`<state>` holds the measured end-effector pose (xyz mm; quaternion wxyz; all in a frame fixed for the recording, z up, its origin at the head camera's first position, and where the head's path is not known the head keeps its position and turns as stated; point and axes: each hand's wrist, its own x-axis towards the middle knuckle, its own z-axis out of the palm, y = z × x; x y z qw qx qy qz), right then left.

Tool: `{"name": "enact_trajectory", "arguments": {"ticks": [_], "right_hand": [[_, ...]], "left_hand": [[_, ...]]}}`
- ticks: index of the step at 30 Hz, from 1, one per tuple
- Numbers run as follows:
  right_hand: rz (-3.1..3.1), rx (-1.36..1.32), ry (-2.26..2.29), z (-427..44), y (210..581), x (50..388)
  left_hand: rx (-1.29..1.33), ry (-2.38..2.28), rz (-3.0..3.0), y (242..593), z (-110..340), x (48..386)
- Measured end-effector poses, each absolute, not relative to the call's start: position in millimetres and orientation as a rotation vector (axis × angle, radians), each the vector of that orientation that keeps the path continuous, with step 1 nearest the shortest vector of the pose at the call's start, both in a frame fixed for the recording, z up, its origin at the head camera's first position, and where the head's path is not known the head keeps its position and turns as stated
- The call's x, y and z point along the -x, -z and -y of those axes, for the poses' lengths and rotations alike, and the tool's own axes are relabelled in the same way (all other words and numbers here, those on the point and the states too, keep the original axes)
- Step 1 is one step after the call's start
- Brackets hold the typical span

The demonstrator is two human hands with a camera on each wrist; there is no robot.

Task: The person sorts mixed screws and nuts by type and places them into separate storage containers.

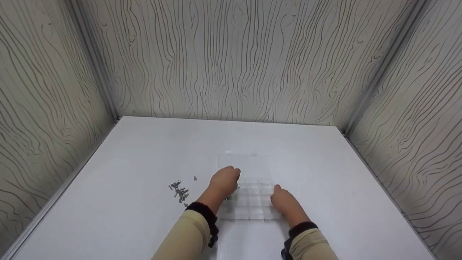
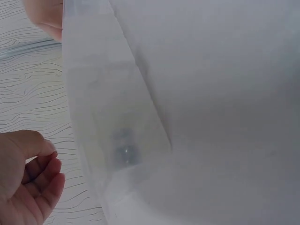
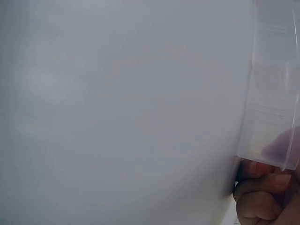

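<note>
A clear plastic compartment box (image 1: 254,202) lies on the white table with its lid (image 1: 245,166) folded back away from me. My left hand (image 1: 224,181) hovers over the box's left part. In the left wrist view, that hand (image 2: 33,176) has curled fingers, with the thumb tip against the index finger; nothing shows between them. Small metal pieces (image 2: 125,152) show blurred through the box wall. My right hand (image 1: 286,202) grips the box's right side; in the right wrist view its curled fingers (image 3: 260,199) are at the box corner, the thumb seen through the plastic.
A loose pile of small metal screws (image 1: 180,191) lies on the table left of the box, with one screw (image 1: 195,178) apart from it. The white table (image 1: 144,144) meets wood-patterned panels (image 1: 231,61) at its back and sides.
</note>
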<state>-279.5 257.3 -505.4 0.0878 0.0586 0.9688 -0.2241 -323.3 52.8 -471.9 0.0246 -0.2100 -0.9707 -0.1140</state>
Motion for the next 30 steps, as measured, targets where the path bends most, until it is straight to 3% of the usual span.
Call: {"name": "enact_trajectory", "arguments": {"ticks": [16, 30], "right_hand": [[-2.865, -0.197, 0.759, -255, 503, 279], [-2.889, -0.157, 0.708, -256, 506, 280]], "left_hand": [[0.546, 0.373, 3.152, 466, -41, 317], [0.17, 0.4, 3.175, 462, 37, 327]]}}
